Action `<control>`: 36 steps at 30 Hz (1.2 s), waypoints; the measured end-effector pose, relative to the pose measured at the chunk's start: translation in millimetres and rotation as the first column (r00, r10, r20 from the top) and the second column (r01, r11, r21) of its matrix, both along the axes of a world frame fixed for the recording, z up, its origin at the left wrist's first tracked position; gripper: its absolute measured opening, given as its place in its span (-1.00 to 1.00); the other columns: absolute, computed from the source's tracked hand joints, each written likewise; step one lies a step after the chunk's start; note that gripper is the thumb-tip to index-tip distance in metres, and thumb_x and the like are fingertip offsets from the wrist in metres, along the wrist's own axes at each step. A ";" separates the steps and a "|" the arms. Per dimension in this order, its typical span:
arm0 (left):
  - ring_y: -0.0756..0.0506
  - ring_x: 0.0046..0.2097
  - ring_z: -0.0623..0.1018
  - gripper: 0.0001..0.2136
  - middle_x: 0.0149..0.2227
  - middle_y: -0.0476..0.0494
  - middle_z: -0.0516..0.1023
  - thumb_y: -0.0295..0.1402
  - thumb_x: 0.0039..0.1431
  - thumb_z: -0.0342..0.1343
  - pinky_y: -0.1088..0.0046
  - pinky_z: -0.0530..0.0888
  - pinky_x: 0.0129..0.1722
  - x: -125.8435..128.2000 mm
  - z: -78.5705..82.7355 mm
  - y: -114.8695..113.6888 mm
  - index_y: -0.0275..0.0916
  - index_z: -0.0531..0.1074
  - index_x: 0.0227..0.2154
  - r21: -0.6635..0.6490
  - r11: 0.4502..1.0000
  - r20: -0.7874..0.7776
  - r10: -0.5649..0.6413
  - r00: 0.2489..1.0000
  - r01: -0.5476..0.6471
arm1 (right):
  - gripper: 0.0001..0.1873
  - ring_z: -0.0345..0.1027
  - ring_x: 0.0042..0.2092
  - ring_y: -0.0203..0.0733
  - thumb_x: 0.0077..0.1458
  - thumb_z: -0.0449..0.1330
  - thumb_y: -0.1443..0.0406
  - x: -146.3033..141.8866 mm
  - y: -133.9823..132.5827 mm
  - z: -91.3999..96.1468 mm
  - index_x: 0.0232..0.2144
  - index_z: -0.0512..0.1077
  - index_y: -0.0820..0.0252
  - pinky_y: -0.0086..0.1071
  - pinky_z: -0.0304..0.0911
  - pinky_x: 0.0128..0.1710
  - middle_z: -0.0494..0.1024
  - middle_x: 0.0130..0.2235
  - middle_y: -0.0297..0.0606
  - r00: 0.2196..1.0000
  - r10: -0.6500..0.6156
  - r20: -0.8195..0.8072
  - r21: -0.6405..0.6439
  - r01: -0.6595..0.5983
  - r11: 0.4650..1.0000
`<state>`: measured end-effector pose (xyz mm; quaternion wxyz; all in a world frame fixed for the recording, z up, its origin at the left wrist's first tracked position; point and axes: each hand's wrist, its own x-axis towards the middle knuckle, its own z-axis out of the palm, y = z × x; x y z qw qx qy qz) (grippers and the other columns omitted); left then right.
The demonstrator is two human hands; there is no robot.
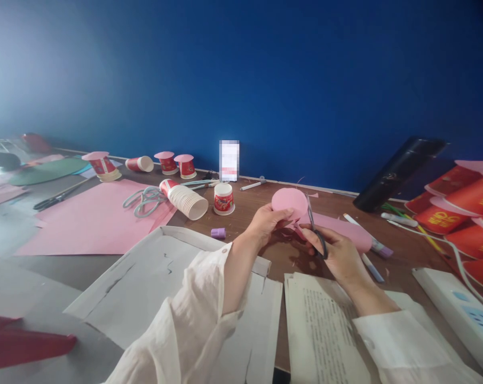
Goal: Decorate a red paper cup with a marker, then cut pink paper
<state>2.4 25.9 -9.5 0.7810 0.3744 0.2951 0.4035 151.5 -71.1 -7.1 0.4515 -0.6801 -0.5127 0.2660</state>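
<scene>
My left hand [267,223] pinches a round pink paper disc [289,203] held up above the brown table [265,198]. My right hand [337,255] grips black-handled scissors [315,226], whose blades point up at the disc's right edge. A larger pink paper piece [345,230] trails to the right under the scissors. Both sleeves are white.
A stack of paper cups [185,200] lies on its side beside an upside-down red cup [224,199]. Large pink sheet [93,218] at left, flattened cardboard [161,288] in front, printed pages [325,325], a power strip [457,309], red cups with pink lids [461,213] and a black cylinder [397,170] at right.
</scene>
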 end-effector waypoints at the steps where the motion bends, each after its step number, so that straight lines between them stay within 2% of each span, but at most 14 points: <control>1: -0.04 -0.48 0.52 -0.72 -0.39 -0.16 0.57 -0.37 -0.02 0.35 0.38 0.53 -0.50 -0.1 0.1 -0.3 -0.30 0.48 -0.24 0.000 1.000 -0.002 -0.002 1.000 0.002 | -0.41 0.42 -0.42 -0.17 -0.08 0.30 -0.16 -0.3 -0.1 0.2 -0.21 0.64 0.17 -0.35 0.32 -0.38 0.55 -0.50 -0.30 1.000 -0.001 -0.013 -0.002 0.001 1.000; 10: -0.02 -0.50 0.50 -0.75 -0.41 -0.13 0.55 -0.39 0.01 0.33 0.37 0.54 -0.48 -0.4 0.9 -1.0 -0.31 0.48 -0.24 -0.006 1.000 -0.031 0.014 0.999 -0.014 | -0.44 0.40 -0.43 -0.19 -0.09 0.32 -0.14 -2.0 -1.1 2.1 -0.23 0.64 0.15 -0.38 0.31 -0.41 0.52 -0.52 -0.33 0.999 0.001 -0.039 -0.006 -0.001 1.000; 16: -0.08 -0.42 0.56 -0.73 -0.31 -0.23 0.60 -0.38 0.01 0.33 0.35 0.55 -0.46 0.0 2.1 -1.2 -0.30 0.47 -0.22 -0.022 1.000 -0.040 0.015 0.999 -0.016 | -0.43 0.41 -0.42 -0.19 -0.08 0.32 -0.12 -2.3 -0.6 2.3 -0.19 0.63 0.18 -0.37 0.32 -0.39 0.53 -0.52 -0.32 0.999 -0.007 -0.049 -0.015 0.006 1.000; 26: -0.14 -0.30 0.61 -0.73 -0.25 -0.29 0.61 -0.39 -0.01 0.33 0.41 0.54 -0.49 0.5 4.1 -2.3 -0.31 0.46 -0.22 -0.032 0.999 -0.017 0.021 1.000 -0.022 | -0.42 0.42 -0.42 -0.17 -0.05 0.30 -0.13 0.8 1.0 -3.2 -0.18 0.63 0.18 -0.35 0.33 -0.38 0.54 -0.50 -0.30 1.000 0.017 -0.023 0.008 -0.017 1.000; 36: -0.15 -0.34 0.61 -0.71 -0.28 -0.28 0.61 -0.36 -0.04 0.36 0.39 0.53 -0.52 1.4 -0.5 -0.5 -0.30 0.47 -0.24 -0.020 1.000 0.009 0.013 1.000 -0.013 | -0.44 0.41 -0.42 -0.18 -0.06 0.31 -0.12 -1.4 0.0 0.2 -0.19 0.63 0.18 -0.35 0.32 -0.37 0.55 -0.49 -0.30 0.999 0.019 -0.029 -0.001 -0.019 1.000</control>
